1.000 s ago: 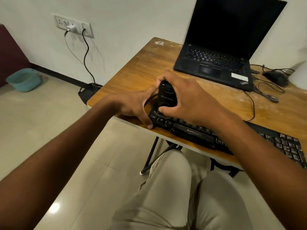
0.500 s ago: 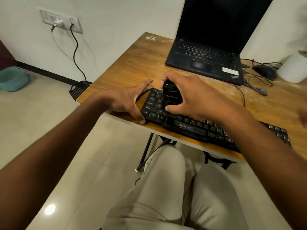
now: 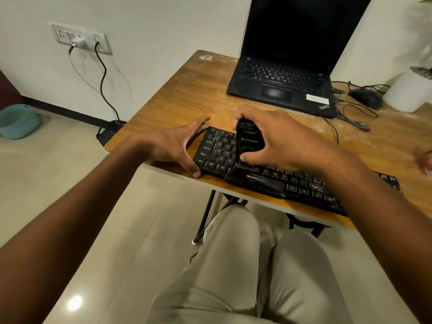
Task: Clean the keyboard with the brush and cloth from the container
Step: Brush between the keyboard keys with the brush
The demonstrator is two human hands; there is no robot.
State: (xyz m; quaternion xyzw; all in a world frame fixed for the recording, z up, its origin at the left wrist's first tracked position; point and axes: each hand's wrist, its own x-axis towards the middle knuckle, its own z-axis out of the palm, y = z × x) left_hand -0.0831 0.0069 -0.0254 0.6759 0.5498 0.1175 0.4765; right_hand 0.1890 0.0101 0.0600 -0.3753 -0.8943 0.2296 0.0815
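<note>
Your right hand [image 3: 278,139] gripped one black brush [image 3: 248,142] on the single keyboard [image 3: 268,178]; your left hand [image 3: 175,146], fingers spread wide, braced the keyboard's left end.

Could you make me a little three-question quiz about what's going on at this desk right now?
1. True or false: the right hand grips a black brush set on the keyboard.
2. What does the left hand do? A) lifts the laptop B) braces the keyboard's left end C) holds a cloth
3. Fill in: behind the keyboard on the wooden table stands an open black ____.

Key: 1 true; 2 B; 3 laptop.
</note>
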